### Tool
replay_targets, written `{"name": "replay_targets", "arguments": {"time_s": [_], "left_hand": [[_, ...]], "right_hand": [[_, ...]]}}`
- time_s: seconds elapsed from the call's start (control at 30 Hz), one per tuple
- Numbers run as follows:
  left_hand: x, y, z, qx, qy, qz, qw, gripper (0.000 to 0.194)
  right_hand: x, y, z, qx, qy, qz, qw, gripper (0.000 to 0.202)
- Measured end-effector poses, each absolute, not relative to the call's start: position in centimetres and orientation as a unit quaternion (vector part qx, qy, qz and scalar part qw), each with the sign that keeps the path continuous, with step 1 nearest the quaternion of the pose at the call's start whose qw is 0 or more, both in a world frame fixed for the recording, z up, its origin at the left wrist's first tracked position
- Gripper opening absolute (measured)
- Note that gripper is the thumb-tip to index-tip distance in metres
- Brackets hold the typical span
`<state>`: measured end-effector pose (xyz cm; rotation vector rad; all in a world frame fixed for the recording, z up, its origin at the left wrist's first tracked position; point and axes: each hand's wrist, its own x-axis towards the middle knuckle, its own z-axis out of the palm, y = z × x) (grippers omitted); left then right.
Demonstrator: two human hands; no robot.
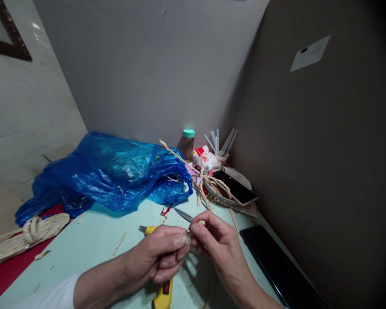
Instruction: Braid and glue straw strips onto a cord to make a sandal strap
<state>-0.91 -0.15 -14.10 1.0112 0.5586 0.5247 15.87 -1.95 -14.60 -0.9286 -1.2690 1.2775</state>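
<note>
My left hand [169, 249] and my right hand [214, 240] meet over the table, fingers pinched together. Between their fingertips is a small piece of straw-coloured cord [190, 234]; most of it is hidden by the fingers. Under my left hand lies a yellow tool [163, 296] that looks like a glue gun, its dark tip pointing left and its middle covered. A pointed metal blade [182, 214], apparently of scissors, sticks out beyond my right fingertips. Just past it are a red scrap of thread [167, 209] and straw bits.
A blue plastic bag [116, 171] spreads across the back left. Behind are a green-lidded jar [188, 143], a cup of white sticks [221, 158] and a basket [217, 195] with braided straw and a phone [236, 187]. A black device [276, 266] lies right, coiled straw braid [35, 231] left.
</note>
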Motion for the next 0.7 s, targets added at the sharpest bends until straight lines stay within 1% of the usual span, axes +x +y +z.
{"name": "replay_targets", "arguments": {"time_s": [0.17, 0.33, 0.4, 0.47, 0.63, 0.7], "left_hand": [[-1.0, 0.3, -14.8, 0.438, 0.261, 0.222, 0.831, 0.035], [-1.0, 0.3, -14.3, 0.432, 0.295, 0.262, 0.811, 0.03], [-1.0, 0.1, -14.0, 0.432, 0.295, 0.275, 0.807, 0.031], [-1.1, -0.2, -13.9, 0.43, 0.288, 0.281, 0.809, 0.034], [-1.5, -1.3, -14.3, 0.45, 0.314, 0.283, 0.787, 0.029], [-1.8, -1.7, -14.7, 0.458, 0.332, 0.299, 0.768, 0.03]], "right_hand": [[15.8, -1.8, -14.4, -0.394, -0.507, 0.545, 0.54, 0.032], [15.8, -1.6, -14.0, -0.399, -0.519, 0.522, 0.547, 0.036], [15.8, -1.7, -13.9, -0.398, -0.52, 0.519, 0.55, 0.035], [15.6, -1.9, -13.9, -0.39, -0.522, 0.525, 0.548, 0.035], [15.1, -2.7, -14.4, -0.362, -0.565, 0.506, 0.542, 0.025], [14.9, -2.9, -14.6, -0.359, -0.582, 0.493, 0.538, 0.022]]}}
